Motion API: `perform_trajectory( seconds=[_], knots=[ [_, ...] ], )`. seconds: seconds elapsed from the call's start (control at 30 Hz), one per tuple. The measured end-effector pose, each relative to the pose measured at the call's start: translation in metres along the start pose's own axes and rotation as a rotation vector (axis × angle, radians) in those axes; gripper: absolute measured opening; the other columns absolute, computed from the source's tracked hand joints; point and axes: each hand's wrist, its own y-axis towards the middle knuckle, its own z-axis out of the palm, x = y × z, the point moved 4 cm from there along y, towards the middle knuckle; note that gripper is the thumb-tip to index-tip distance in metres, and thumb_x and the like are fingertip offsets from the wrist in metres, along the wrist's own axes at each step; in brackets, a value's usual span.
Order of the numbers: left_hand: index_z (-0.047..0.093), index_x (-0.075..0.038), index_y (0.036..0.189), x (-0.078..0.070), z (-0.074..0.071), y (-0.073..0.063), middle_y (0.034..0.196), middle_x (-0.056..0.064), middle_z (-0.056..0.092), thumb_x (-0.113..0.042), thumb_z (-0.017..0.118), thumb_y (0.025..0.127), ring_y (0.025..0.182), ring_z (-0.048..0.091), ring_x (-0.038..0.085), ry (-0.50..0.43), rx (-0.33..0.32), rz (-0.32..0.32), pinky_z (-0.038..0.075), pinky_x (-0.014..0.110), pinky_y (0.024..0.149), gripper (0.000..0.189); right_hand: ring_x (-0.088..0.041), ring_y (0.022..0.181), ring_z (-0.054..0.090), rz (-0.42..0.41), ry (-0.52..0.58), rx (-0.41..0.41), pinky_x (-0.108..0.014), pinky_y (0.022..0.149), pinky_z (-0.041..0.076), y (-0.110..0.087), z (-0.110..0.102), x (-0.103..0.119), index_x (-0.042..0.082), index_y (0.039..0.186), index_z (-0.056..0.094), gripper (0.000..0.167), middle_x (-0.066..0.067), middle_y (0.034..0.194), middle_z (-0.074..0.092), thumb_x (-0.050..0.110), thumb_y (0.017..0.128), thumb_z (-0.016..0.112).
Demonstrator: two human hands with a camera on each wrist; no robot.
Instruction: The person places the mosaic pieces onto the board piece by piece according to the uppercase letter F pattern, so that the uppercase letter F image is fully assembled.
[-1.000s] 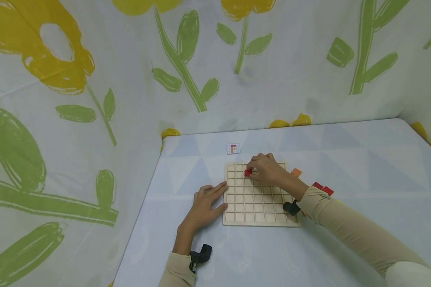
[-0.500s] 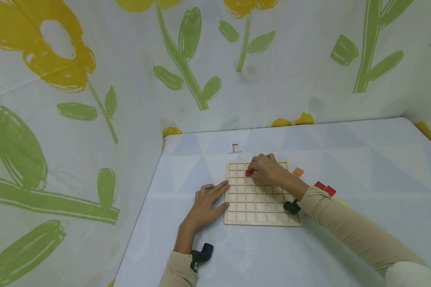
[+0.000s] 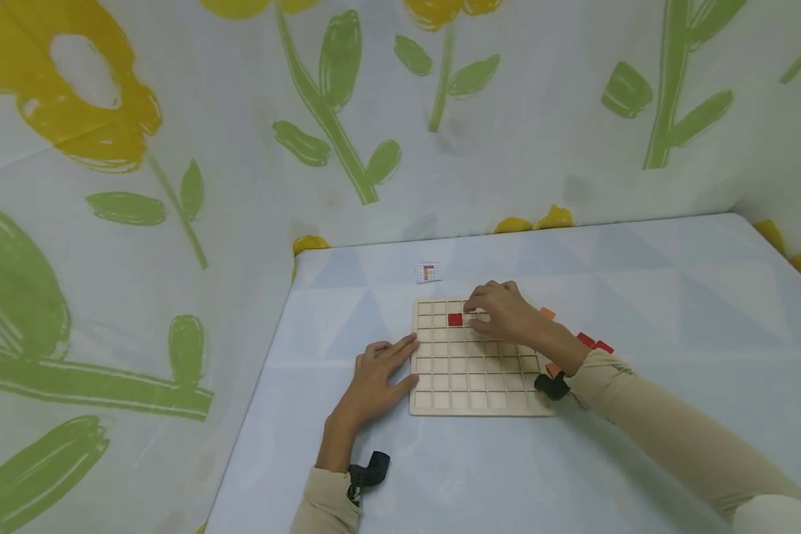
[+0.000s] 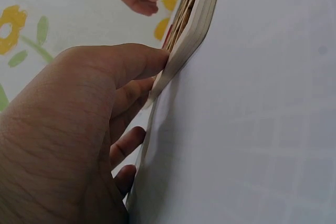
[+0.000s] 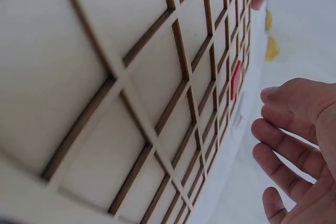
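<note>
A wooden grid board [image 3: 449,381] lies on the table, and one red square tile [image 3: 455,320] sits in a cell of its second row from the far edge. My left hand [image 3: 371,382] rests beside the board's left edge; in the left wrist view its thumb and fingertips touch the board's side. Over the far part of the grid is my right hand [image 3: 505,317], just right of the red tile. Its fingers [image 5: 286,148] are relaxed and apart in the right wrist view, with nothing between them.
Beyond the board lies a small printed card [image 3: 429,272] with a coloured grid pattern. To the right are an orange tile [image 3: 547,314], another orange tile [image 3: 552,368] by the wrist, and red tiles [image 3: 585,340] partly behind the right sleeve. A flower-patterned cloth [image 3: 240,185] rises behind the table.
My right hand has let go of the red tile and moved slightly right, leaving the tile lying in its cell. The left hand stays at the board's edge.
</note>
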Motion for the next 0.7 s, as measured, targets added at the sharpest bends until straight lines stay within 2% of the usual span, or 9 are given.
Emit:
perform_trajectory(
  seconds=[0.37,0.7],
  knots=[
    [0.042,-0.027,0.154,0.003,0.002,0.001,0.159,-0.018,0.032,-0.041,0.059,0.098,0.133,0.034,0.026,-0.010,0.000,-0.005,0.027,0.051,0.100,0.061,-0.031,0.106,0.057,0.073,0.017,-0.029,-0.056,0.093,0.034,-0.037,-0.027,-0.014,0.007,0.106,0.075,0.022,-0.008,0.110,0.068,0.012,0.086,0.079],
    [0.044,-0.025,0.153,0.001,0.004,0.001,0.159,-0.016,0.034,-0.038,0.061,0.097,0.134,0.034,0.028,-0.019,-0.010,-0.010,0.024,0.054,0.106,0.060,-0.033,0.107,0.057,0.089,-0.013,-0.065,-0.057,0.091,0.034,-0.076,-0.049,-0.028,0.006,0.107,0.074,0.022,-0.010,0.111,0.068,0.008,0.086,0.078]
  ],
)
